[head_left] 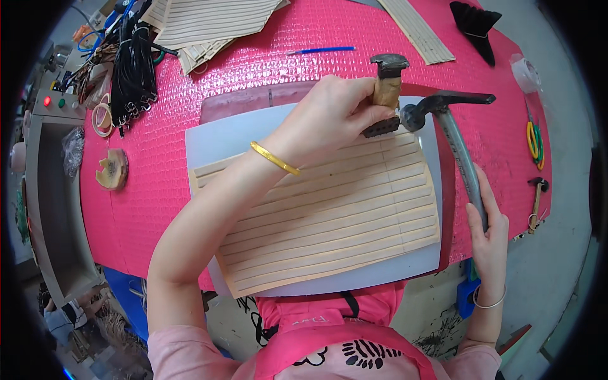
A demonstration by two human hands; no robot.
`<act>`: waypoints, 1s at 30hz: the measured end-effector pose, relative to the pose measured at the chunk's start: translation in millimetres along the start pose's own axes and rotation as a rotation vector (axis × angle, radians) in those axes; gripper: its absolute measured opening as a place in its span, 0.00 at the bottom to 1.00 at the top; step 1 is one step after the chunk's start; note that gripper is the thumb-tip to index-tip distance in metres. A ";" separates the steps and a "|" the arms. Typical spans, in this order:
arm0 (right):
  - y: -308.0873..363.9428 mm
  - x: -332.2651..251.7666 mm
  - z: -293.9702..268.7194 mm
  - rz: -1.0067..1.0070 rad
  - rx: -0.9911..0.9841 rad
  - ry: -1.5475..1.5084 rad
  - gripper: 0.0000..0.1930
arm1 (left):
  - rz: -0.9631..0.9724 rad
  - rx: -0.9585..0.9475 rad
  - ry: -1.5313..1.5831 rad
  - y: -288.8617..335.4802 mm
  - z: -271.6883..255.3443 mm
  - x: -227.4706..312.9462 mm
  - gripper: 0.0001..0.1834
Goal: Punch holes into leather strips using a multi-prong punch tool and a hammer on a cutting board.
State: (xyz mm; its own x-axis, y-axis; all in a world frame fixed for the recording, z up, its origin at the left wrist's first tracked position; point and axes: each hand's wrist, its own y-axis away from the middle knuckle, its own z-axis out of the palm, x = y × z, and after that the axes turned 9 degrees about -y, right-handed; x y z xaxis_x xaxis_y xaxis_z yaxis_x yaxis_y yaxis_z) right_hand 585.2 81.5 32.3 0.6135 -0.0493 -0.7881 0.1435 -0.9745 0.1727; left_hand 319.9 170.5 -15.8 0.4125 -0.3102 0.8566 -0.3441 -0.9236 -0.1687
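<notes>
My left hand (329, 117) is closed around a punch (387, 90) with a tan wrapped handle, a battered metal top and a dark toothed lower end. The punch's lower end rests on or just over the upper right edge of a beige sheet (329, 215) marked in long parallel strips; exact contact is hard to tell. My right hand (489, 237) grips a hammer (457, 145) by its grey handle. The hammer's black head is beside the punch, right of its shaft and lower than its top. Under the sheet lies a white board (228, 138).
A dark red translucent mat (237, 104) lies under the board on the pink table cover (152, 209). Around are more striped sheets (209, 22), black cords (134, 69), a blue pen (323, 49), a tan jagged roll (112, 170), scissors (535, 142) and a small hammer (537, 199).
</notes>
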 end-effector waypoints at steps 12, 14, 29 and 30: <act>-1.1 19.2 -2.0 -0.074 0.055 0.092 0.25 | 0.149 0.022 -0.174 0.9 2.6 -9.6 0.09; -0.7 26.9 -5.7 -0.135 0.064 0.100 0.25 | 0.236 0.041 -0.210 0.3 3.8 -10.4 0.10; 16.9 -41.9 -80.4 -0.707 0.673 -0.192 0.13 | 0.314 0.078 -0.424 4.9 9.5 -7.3 0.10; 21.4 -40.1 -83.0 -0.753 0.612 0.127 0.09 | 0.310 0.079 -0.419 6.3 10.1 -6.7 0.10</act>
State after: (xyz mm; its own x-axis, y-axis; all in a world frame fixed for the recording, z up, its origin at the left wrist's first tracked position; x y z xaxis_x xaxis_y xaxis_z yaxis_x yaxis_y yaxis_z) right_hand 628.2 80.8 116.7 0.6105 0.6212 -0.4913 0.1260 -0.6886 -0.7141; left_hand 323.5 164.5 -27.6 0.6089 -0.6203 0.4944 -0.4455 -0.7831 -0.4339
